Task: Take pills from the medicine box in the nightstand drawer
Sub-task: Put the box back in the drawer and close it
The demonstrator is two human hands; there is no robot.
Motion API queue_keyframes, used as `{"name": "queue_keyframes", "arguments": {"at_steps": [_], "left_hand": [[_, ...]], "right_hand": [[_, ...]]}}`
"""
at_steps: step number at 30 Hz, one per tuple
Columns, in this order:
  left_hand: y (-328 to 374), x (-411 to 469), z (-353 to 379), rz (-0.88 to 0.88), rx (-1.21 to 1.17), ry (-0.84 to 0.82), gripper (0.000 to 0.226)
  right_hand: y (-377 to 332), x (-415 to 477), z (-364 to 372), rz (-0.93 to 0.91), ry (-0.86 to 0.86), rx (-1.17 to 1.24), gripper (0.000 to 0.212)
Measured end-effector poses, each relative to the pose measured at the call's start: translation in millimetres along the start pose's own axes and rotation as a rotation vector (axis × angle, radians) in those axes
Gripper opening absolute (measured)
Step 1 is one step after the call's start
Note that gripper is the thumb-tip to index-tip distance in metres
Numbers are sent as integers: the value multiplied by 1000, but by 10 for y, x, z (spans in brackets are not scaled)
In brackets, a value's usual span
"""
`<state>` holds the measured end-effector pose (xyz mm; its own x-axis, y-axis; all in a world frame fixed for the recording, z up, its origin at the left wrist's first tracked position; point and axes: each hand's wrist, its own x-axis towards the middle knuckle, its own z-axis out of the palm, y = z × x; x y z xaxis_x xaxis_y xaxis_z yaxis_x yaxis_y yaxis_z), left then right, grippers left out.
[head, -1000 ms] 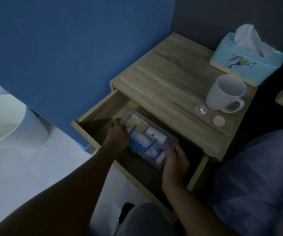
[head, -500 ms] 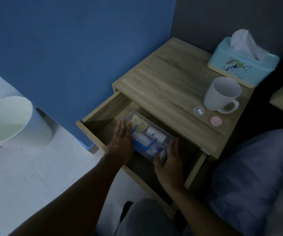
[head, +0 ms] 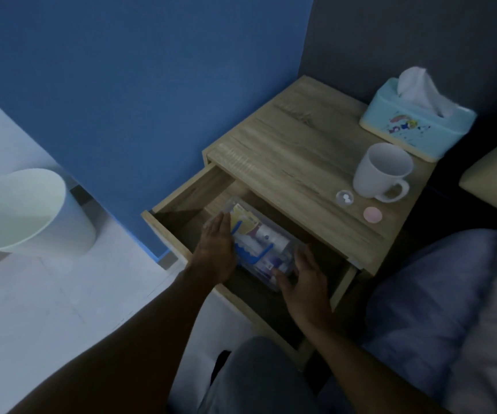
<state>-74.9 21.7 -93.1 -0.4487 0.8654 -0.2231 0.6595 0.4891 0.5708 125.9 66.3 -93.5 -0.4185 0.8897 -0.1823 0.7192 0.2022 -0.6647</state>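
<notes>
While the nightstand drawer (head: 181, 201) stands pulled out, your medicine box (head: 266, 245), a clear plastic case with a blue handle, lies inside it toward the middle, its packets and a white bottle visible through the lid. Your left hand (head: 215, 249) lies flat against the box's left side and top, fingers (head: 221, 222) extended and held close together, not curled round anything. Your right hand (head: 307, 273) is at the box's near right corner, fingers slightly spread, thumb (head: 283, 280) resting at the box's front edge; whether the palm actually bears on the plastic cannot be told in this dim light. Neither hand pinches anything.

On the nightstand top (head: 286, 150) a white mug (head: 381, 171) stands upright with its handle turned toward you. Just beside it sits a small clear round cap (head: 344, 198) holding two white pills, and near that a pink disc (head: 372, 214). A pale blue tissue box (head: 414, 127) occupies the far right corner. A white waste bin (head: 29, 210) stands on the floor to the left, well apart from the drawer.
</notes>
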Motion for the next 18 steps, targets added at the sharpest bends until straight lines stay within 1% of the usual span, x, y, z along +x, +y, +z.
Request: {"name": "queue_keyframes", "arguments": {"at_steps": [2,3,4,7,8,10,11,13,15,17,18], "left_hand": [[2,-161,-24,27,-186,83,65],[-10,-249,-22,38,-210,127,61],[-30,-333,-10,43,-185,166,57],[-79,-536,54,31,-9,309,45],[-85,-587,76,12,1,360,42],[-94,-679,119,-47,-55,447,31],[-105,-717,149,-74,-89,483,31],[-120,-798,226,-134,-159,548,44],[-121,-867,291,-227,-258,579,54],[-150,-905,374,-307,-352,522,62],[-171,-920,420,-319,-393,478,66]], "right_hand": [[7,-21,-143,-82,13,-5,53],[14,-32,-218,-128,24,-23,49],[23,-42,-296,-171,37,-50,46],[62,-33,-512,-264,56,-122,41],[84,-10,-579,-290,58,-147,41],[157,56,-702,-338,64,-186,41],[213,103,-759,-364,65,-208,43],[349,208,-855,-407,56,-290,48],[485,307,-922,-396,31,-381,52],[589,404,-972,-363,-16,-441,54],[628,439,-990,-354,-50,-464,54]]}}
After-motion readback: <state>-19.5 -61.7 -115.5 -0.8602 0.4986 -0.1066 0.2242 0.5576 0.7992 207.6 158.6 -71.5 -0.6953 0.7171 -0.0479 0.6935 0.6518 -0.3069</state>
